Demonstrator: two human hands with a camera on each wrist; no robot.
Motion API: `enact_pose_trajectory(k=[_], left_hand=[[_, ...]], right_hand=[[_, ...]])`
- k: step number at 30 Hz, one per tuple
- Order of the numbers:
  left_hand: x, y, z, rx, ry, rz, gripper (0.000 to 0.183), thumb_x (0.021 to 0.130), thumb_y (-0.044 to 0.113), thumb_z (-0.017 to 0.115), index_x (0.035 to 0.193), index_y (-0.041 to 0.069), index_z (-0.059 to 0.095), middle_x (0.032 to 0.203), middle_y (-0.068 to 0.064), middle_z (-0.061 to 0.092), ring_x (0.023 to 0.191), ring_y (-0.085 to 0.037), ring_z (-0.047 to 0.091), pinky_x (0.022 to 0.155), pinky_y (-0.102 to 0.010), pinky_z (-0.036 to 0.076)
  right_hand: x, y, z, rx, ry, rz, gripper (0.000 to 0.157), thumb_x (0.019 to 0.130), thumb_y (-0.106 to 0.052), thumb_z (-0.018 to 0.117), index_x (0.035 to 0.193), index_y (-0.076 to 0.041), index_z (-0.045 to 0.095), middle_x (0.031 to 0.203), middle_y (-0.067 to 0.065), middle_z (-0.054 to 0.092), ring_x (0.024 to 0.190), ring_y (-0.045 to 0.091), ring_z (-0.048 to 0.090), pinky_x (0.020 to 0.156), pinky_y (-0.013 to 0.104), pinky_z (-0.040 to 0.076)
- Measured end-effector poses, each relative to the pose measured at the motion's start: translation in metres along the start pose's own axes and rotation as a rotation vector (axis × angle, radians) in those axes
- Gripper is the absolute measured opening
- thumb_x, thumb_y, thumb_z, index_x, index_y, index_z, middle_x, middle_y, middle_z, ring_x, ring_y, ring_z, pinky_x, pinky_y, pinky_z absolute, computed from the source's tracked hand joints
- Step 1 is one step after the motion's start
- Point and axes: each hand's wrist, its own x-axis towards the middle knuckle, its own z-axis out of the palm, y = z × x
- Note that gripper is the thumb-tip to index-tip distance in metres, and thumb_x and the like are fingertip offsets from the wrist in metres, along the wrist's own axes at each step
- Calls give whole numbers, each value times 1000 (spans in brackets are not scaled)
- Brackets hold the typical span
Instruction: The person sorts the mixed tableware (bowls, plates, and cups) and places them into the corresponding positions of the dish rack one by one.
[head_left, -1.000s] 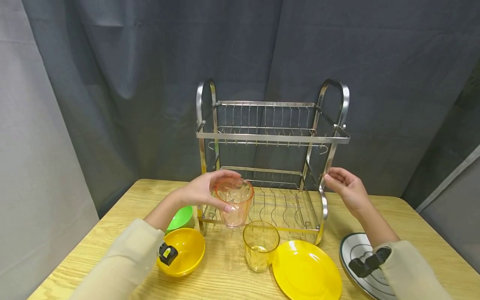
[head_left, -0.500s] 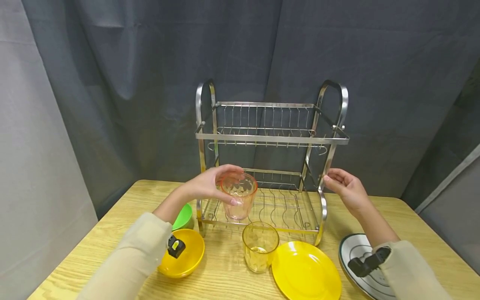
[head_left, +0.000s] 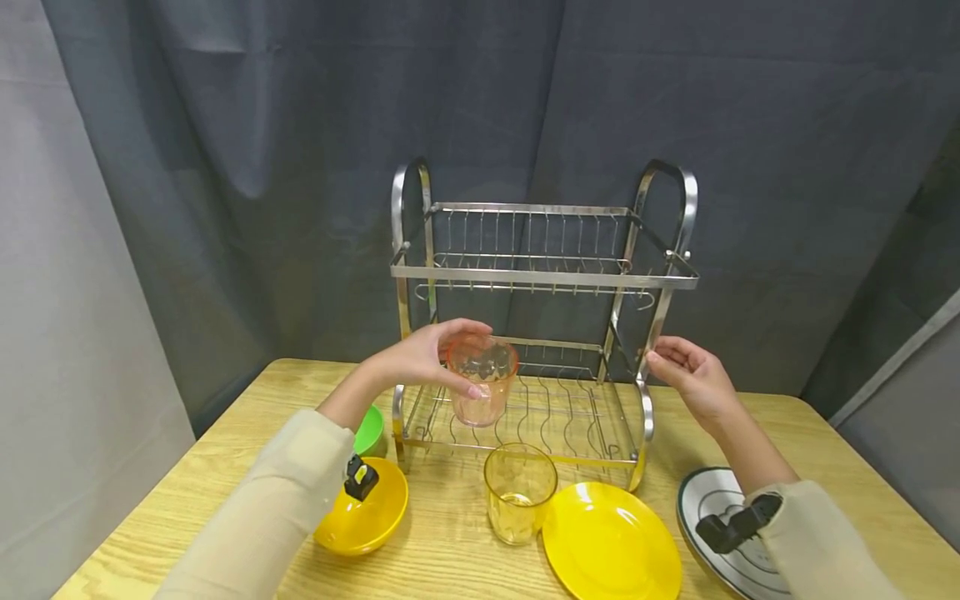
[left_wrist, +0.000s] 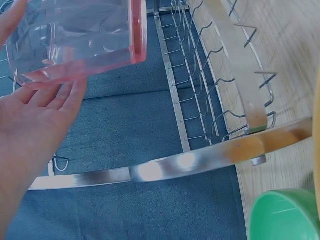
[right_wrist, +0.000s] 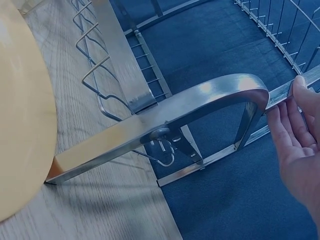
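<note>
A clear pink plastic cup is in my left hand, thumb on the near side and fingers round the back. It hangs upright at the front of the lower tier of a metal dish rack, above the wires. In the left wrist view the cup shows its pink rim, with fingers against its wall. My right hand pinches the rack's right front post; the right wrist view shows thumb and fingers on that metal bar.
On the table in front of the rack stand a yellow clear cup and a yellow plate. A white plate with a dark rim lies at right, partly under the right forearm. A yellow bowl and green bowl sit at left.
My left hand has carried the pink cup a little right, up and farther back, over the rack's lower tier. The right hand has stayed on the post.
</note>
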Motion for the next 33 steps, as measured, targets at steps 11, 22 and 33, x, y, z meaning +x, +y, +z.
enact_pose_trajectory(k=[11, 22, 33], left_hand=[[9, 1, 0, -3, 12, -28, 81, 73, 14, 82, 143, 13, 41, 141, -7, 54, 130, -25, 50, 110, -41, 43], [17, -6, 0, -45, 7, -36, 81, 73, 14, 82, 143, 13, 40, 141, -7, 53, 129, -26, 51, 110, -41, 44], [24, -8, 2, -55, 14, -45, 84, 73, 11, 82, 144, 10, 38, 141, -8, 52, 129, -26, 51, 110, -40, 43]], right_hand=[[1, 0, 0, 2, 3, -30, 25, 92, -3, 61, 104, -25, 59, 93, -18, 61, 85, -5, 59, 76, 6, 50], [1, -2, -1, -32, -24, -34, 21, 92, -8, 63, 105, -23, 58, 93, -19, 64, 86, -4, 60, 77, 6, 50], [0, -7, -3, -219, -29, 29, 35, 95, -22, 61, 128, -11, 53, 98, -30, 63, 91, -12, 60, 81, 3, 49]])
